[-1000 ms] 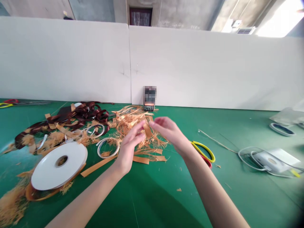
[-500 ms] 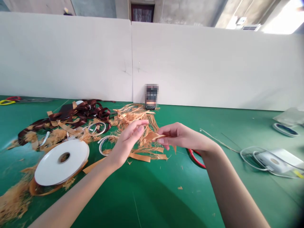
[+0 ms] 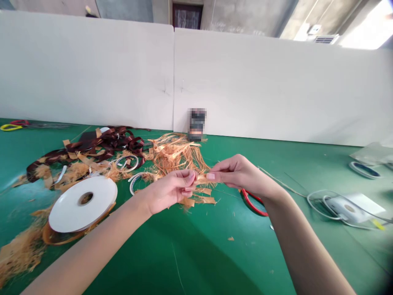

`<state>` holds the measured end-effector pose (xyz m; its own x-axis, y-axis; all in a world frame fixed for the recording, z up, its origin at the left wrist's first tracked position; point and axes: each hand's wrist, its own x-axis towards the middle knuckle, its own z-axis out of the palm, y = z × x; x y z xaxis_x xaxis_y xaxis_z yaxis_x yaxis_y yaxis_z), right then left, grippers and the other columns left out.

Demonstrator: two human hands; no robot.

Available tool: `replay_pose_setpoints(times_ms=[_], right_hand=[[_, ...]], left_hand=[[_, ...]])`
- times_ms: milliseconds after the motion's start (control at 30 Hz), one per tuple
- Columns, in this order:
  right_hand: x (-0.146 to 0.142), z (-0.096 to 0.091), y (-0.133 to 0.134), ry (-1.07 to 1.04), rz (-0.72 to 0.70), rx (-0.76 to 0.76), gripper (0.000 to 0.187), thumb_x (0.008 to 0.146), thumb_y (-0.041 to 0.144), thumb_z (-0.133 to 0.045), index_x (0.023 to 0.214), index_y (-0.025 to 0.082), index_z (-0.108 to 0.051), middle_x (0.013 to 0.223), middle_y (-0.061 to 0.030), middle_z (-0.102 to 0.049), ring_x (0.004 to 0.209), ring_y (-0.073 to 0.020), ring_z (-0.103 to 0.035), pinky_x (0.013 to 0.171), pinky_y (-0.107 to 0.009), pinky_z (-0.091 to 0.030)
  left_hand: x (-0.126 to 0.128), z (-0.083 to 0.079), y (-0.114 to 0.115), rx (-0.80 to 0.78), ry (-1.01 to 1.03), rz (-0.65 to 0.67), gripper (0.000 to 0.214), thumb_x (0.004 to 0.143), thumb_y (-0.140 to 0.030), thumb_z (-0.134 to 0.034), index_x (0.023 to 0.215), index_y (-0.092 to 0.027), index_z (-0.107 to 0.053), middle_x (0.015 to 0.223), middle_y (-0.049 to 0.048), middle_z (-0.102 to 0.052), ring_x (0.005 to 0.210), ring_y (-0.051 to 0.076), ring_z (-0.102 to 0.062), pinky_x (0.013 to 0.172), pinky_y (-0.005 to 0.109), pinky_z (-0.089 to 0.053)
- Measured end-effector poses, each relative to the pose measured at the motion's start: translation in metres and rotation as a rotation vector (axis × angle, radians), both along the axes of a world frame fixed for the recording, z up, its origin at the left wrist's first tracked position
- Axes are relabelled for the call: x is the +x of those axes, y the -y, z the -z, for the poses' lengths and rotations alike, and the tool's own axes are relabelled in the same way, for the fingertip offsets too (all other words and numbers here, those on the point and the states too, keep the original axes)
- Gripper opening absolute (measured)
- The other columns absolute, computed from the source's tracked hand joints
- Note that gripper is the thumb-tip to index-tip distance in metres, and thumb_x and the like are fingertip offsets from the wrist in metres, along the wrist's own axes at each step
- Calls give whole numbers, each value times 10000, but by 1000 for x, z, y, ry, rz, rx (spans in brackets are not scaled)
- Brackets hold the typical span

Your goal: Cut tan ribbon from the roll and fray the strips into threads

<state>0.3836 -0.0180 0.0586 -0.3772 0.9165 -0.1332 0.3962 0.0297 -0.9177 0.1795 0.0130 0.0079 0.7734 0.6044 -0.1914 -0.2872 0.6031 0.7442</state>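
Between my two hands is a short piece of orange-tan ribbon [image 3: 202, 178]. My left hand [image 3: 173, 186] pinches its left end between thumb and fingers. The right end is pinched by my right hand [image 3: 235, 174], thumb toward me. Just behind my hands lies a pile of frayed orange ribbon strips [image 3: 175, 153] with loose threads. Below my left hand, cut ribbon ends [image 3: 205, 200] stick out from the pile. Red scissor-like handles [image 3: 253, 205] show partly beneath my right wrist, the rest hidden.
A white ribbon spool [image 3: 82, 205] lies at left, near tangled dark brown ribbon [image 3: 113, 141] and tape rings [image 3: 127, 163]. A phone [image 3: 197, 125] leans on the white partition [image 3: 260, 86]. At right are a white device with cable [image 3: 353, 207] and another tape roll [image 3: 364, 169]. Yellow-and-red-handled scissors [image 3: 15, 125] lie far left.
My left hand has moved right and down, closing from open fingers into a pinch on the ribbon. My right hand keeps its hold on the ribbon. The view has shifted slightly.
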Motion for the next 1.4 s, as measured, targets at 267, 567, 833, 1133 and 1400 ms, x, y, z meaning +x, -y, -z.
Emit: replay_pose_setpoints(times_ms=[267, 567, 833, 1133, 1400], right_hand=[[17, -2, 2, 1, 111, 23, 345, 729, 425, -712, 571, 123, -662, 428, 82, -269, 433, -47, -183, 429, -270, -105], [28, 5, 4, 91, 201, 7, 382, 703, 477, -708, 552, 130, -652, 440, 71, -289, 447, -55, -199, 449, -278, -108], [66, 13, 4, 159, 375, 7, 388, 679, 507, -709, 745, 127, -749, 445, 73, -281, 454, -71, -199, 453, -275, -115], [80, 5, 13, 280, 530, 35, 385, 668, 537, -709, 790, 178, -775, 490, 61, -229, 486, -94, -187, 454, -284, -119], [96, 12, 15, 250, 610, 41, 422, 668, 561, -709, 817, 169, -761, 482, 71, -233, 472, -87, -204, 439, -269, -141]], left_hand=[[-26, 2, -7, -208, 163, 2, 279, 807, -221, -672, 598, -103, -530, 584, -48, -346, 454, 23, -261, 427, 144, -308], [-57, 25, -18, 90, -135, -92, 243, 821, -215, -632, 623, -116, -533, 602, -28, -406, 446, 22, -261, 409, 136, -253], [-84, 23, -42, 438, -513, -135, 311, 855, -414, -546, 665, -169, -523, 390, -87, -288, 371, 46, -164, 398, 190, -162], [-100, 30, -65, 940, -1150, -187, 365, 734, -546, -593, 640, -194, -571, 534, -6, -600, 497, 149, -528, 509, 245, -333], [-111, 44, -52, 1032, -1250, -422, 445, 777, -528, -517, 1064, -196, -593, 788, 43, -722, 753, 239, -663, 717, 296, -454]])
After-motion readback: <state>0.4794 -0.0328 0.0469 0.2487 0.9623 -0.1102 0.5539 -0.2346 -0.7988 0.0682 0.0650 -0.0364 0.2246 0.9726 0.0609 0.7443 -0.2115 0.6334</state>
